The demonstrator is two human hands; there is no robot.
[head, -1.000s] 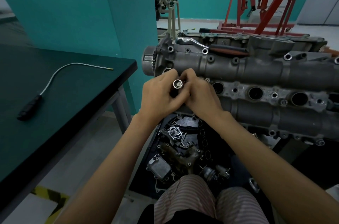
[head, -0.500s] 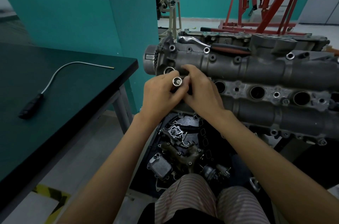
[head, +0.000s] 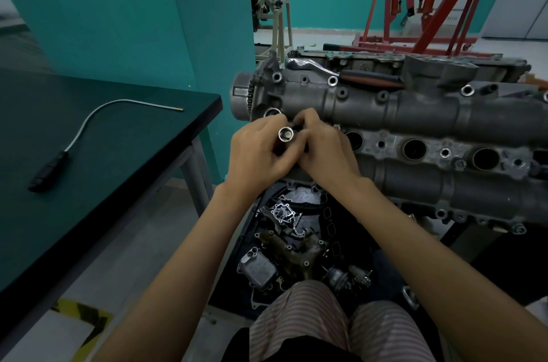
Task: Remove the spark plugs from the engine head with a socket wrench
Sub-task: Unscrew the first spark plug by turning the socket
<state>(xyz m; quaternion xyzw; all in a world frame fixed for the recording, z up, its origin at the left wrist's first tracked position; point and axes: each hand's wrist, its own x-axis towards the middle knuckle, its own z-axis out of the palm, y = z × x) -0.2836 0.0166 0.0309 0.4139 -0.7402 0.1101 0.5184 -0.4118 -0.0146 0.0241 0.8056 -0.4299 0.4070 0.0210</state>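
Note:
A grey engine head (head: 415,112) lies across the right half of the view, with three round plug wells open along its middle row. At its left end my left hand (head: 256,155) grips a chrome socket (head: 286,134), its open mouth facing me. My right hand (head: 323,151) curls round something small and dark at the socket's far side; my fingers hide what it is. A ratchet wrench (head: 341,74) with a chrome head and a red-black handle rests on top of the engine head.
A dark green table (head: 89,169) stands at the left with a flexible pick-up tool (head: 74,145) on it. Loose engine parts (head: 290,240) lie on a tray on the floor below my hands. A red engine hoist (head: 430,3) stands behind.
Both hands have stayed together at the engine's left end, shifting slightly; the fingers of my right hand have worked around the socket's far side.

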